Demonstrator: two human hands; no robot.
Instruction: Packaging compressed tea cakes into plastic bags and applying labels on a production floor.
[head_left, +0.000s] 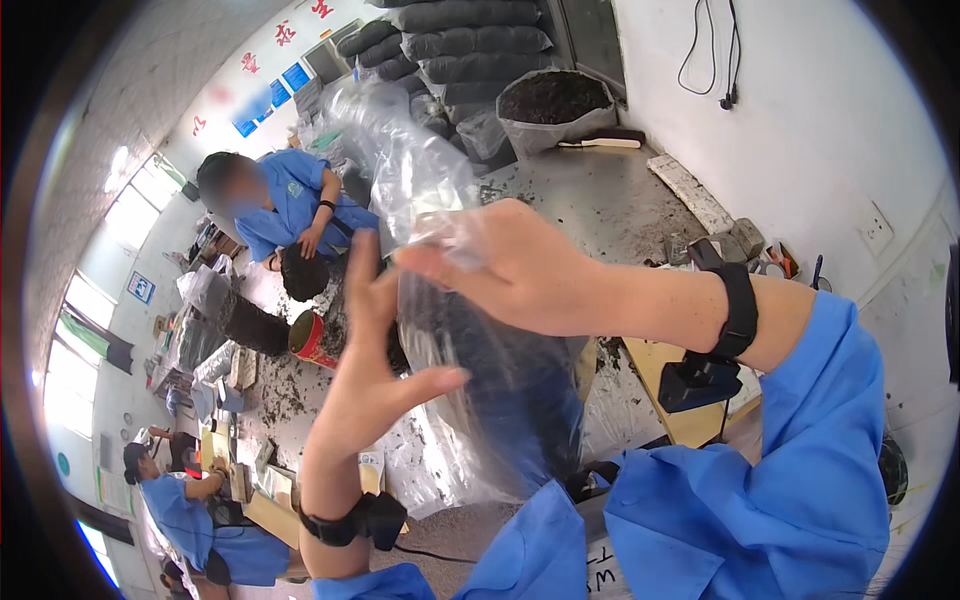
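A large clear plastic bag (491, 409) hangs upright in front of my blue work clothes. My right hand (517, 262) is shut on its gathered upper part, and the loose end (409, 154) rises blurred beyond my fist. Dark and blue tones show through the lower bag; whether anything is inside I cannot tell. To the left of the bag, my left hand (375, 352) has its thumb and fingers spread, with nothing between them. Its fingertips come close to the plastic, but contact is not clear. Each forearm wears a black strap with a small device.
Across the table (592, 180), a co-worker (289, 195) in blue handles a dark clump (304, 271). Near it are a red tin (307, 334) and a dark bundle (255, 322). An open sack (555, 105) of dark crumbly matter stands by stacked sacks (480, 45). Another person (180, 502) works lower left.
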